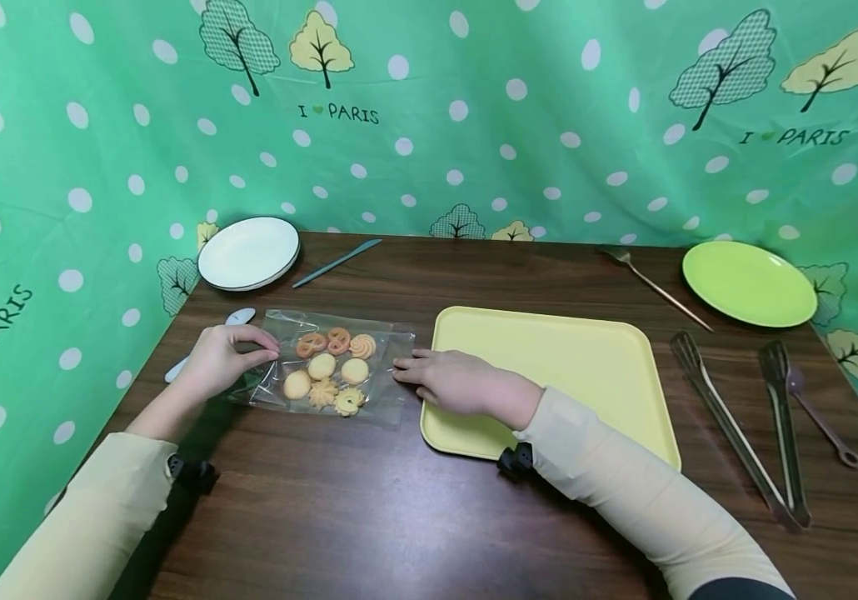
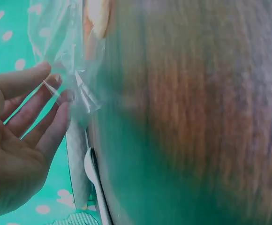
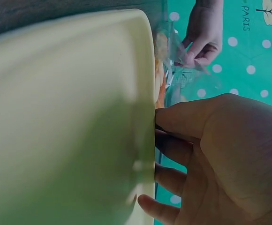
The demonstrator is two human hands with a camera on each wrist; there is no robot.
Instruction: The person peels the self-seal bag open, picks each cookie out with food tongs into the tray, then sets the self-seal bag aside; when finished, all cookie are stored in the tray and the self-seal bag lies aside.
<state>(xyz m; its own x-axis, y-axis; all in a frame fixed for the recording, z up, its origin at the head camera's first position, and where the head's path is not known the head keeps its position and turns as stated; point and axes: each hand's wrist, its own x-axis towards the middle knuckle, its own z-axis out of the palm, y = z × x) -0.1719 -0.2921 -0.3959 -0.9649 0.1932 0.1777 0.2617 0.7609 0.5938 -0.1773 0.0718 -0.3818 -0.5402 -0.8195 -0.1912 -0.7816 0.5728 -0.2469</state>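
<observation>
A clear plastic bag [image 1: 391, 408] with several cookies [image 1: 321, 367] in it lies on the wooden table. My left hand [image 1: 219, 360] pinches the bag's left edge between thumb and fingertips; the left wrist view shows the film [image 2: 61, 42] pulled up at those fingertips. At the opposite end, my right hand [image 1: 466, 382] reaches over the left rim of a yellow tray [image 1: 564, 342], its fingers extended and the fingertips right at the bag's right edge. The cookies are pretzel-shaped, round and flower-shaped. A white spoon [image 1: 240, 317] sits behind my left hand, partly covered by it.
White plates [image 1: 249, 252] and a blue knife [image 1: 337, 262] are at the back left. Toward the right lie a fork [image 1: 657, 290], a green plate [image 1: 750, 283], long metal tongs [image 1: 736, 429] and a purple spoon-like utensil [image 1: 822, 425]. A green curtain [image 1: 429, 108] hangs behind the table.
</observation>
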